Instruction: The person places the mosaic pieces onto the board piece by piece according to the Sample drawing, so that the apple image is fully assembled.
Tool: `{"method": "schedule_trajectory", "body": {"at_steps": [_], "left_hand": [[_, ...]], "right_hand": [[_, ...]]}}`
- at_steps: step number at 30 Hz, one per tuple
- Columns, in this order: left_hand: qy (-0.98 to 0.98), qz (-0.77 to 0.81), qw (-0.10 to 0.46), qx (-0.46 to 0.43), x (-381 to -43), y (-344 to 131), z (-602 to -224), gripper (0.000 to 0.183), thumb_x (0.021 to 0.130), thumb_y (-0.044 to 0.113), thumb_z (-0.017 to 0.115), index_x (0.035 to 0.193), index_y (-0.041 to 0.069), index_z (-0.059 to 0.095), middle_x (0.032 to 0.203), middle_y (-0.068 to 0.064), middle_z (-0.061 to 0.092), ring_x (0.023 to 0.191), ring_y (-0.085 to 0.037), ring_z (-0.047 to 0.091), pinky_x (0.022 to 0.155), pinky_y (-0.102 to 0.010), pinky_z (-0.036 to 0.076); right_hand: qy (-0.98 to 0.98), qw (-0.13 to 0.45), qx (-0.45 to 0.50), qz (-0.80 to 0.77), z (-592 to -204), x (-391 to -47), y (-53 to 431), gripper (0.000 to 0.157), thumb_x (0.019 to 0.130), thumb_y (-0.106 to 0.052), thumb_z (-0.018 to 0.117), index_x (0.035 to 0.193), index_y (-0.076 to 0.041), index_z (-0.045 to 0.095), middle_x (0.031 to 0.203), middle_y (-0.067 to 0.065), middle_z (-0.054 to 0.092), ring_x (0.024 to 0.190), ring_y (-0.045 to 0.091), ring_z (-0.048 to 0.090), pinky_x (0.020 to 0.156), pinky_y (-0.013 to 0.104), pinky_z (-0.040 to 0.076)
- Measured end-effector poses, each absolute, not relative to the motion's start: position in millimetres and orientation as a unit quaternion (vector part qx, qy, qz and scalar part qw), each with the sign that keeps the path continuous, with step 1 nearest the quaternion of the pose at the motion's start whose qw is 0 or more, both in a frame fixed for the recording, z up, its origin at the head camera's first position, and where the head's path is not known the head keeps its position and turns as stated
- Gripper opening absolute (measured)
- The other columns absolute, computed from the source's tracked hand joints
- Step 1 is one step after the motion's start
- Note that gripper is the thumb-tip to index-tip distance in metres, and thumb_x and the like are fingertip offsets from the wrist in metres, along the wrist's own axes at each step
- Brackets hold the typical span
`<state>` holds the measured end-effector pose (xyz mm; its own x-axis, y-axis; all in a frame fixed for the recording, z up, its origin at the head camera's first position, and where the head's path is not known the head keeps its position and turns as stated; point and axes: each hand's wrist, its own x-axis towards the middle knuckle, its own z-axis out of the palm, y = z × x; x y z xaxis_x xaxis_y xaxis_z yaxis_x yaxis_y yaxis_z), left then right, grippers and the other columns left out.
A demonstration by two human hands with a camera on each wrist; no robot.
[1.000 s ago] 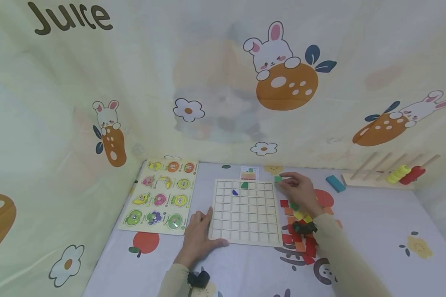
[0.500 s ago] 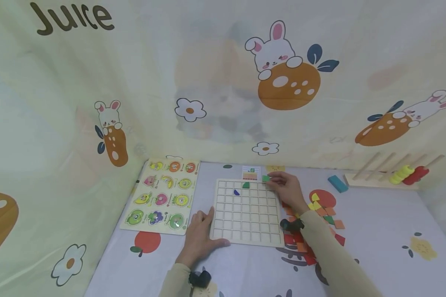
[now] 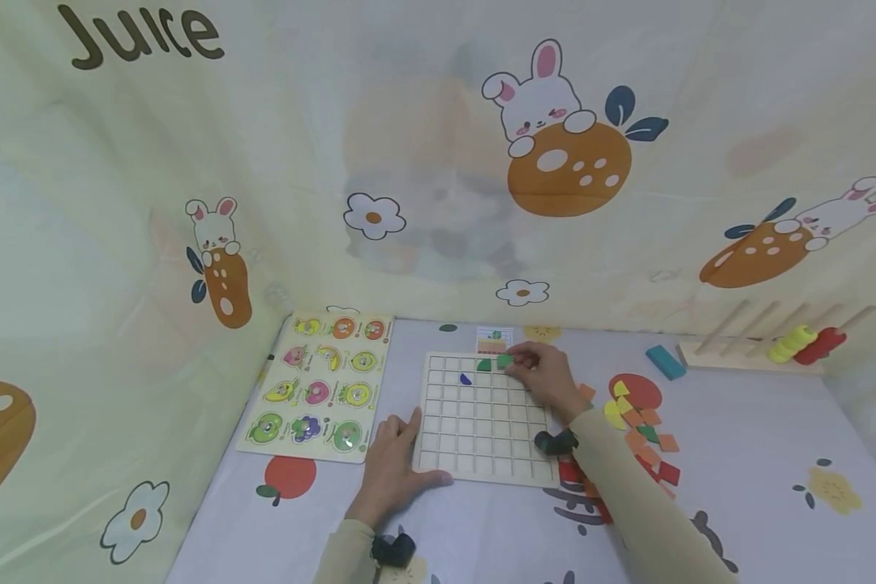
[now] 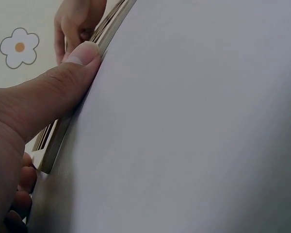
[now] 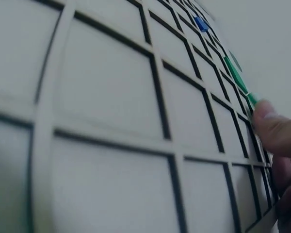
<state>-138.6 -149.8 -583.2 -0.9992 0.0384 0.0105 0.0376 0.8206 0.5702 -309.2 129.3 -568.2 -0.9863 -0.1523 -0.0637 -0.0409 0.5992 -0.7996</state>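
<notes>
A pale wooden grid board lies in the middle of the table. My left hand braces its near left corner, thumb along the front edge and index finger against the left side. Between thumb and fingertips, my right hand pinches a small green tile at the board's top row. Just left of it, a green tile with a curved side sits in a top-row cell. A blue half-round piece lies in the second row. In the right wrist view, the thumb touches the pinched tile's end.
Loose red, orange, yellow and green tiles lie right of the board, partly under my right forearm. A picture card lies behind the board. A fruit puzzle board is at left; a teal block and bead rack stand right.
My right hand has moved left with the green tile, from beyond the board's far right corner to the top row beside the other green tile. The left hand stays at its corner.
</notes>
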Motion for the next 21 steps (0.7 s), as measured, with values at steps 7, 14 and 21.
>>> {"method": "schedule_trajectory", "body": {"at_steps": [7,14,21], "left_hand": [[0.955,0.295,-0.004,0.022,-138.8,-150.4,-585.8,0.126,0.064,0.069,0.091,0.164,0.012,0.040,0.101,0.004,0.035,0.090,-0.010,0.031,0.073,-0.025,0.030],[0.954,0.298,-0.003,0.020,-138.7,-151.4,-582.5,0.125,0.064,0.069,0.092,0.164,0.012,0.041,0.101,0.004,0.035,0.090,-0.011,0.031,0.073,-0.024,0.030],[0.954,0.300,0.002,0.016,-138.9,-150.1,-582.2,0.125,0.065,0.068,0.092,0.164,0.012,0.041,0.101,0.004,0.035,0.090,-0.011,0.031,0.073,-0.025,0.030]], "right_hand": [[0.900,0.081,-0.046,-0.425,-567.1,-311.1,124.6,0.033,0.094,-0.024,0.082,0.125,-0.015,0.076,0.113,0.008,0.069,0.100,0.024,0.057,0.086,0.036,0.045],[0.898,0.081,-0.042,-0.431,-566.4,-311.5,123.1,0.037,0.092,-0.027,0.083,0.127,-0.016,0.076,0.114,0.009,0.069,0.100,0.024,0.056,0.084,0.036,0.044],[0.899,0.079,-0.055,-0.428,-567.9,-311.3,122.1,0.030,0.095,-0.029,0.081,0.122,-0.017,0.079,0.112,0.008,0.070,0.096,0.024,0.053,0.080,0.036,0.042]]}}
